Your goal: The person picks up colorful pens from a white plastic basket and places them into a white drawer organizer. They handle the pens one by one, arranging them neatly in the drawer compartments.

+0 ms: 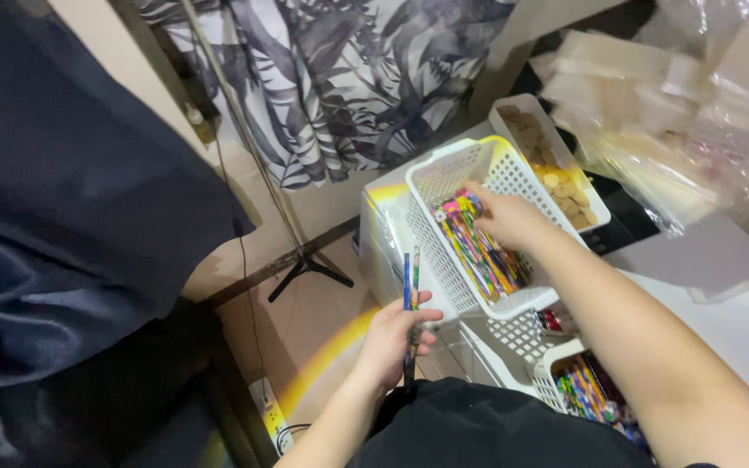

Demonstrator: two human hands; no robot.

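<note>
At the left of the frame, dark cloth [62, 173] fills the view, with a stand's foot [309, 270] on the floor [305, 329] beside it. Lower centre, two pencils [410, 303] are held upright in the closed grip of the left hand [392, 342]; their tips rise just left of a white basket [444, 186]. Right of centre, the right hand [509, 217] is reached into that basket, fingers laid on a bundle of coloured pencils [478, 247]; whether one is pinched cannot be told. Behind it, a tray [513, 108] of brown round pieces is set, and a second basket [556, 381] with more pencils shows at the lower right, on the white bench [739, 321]. Clear bags [678, 113] are heaped at the upper right.

The basket seems perched over an edge and could be tipped by a downward press of the right hand, spilling its load. The two held pencils could be let slip, since only their lower ends are clasped.
</note>
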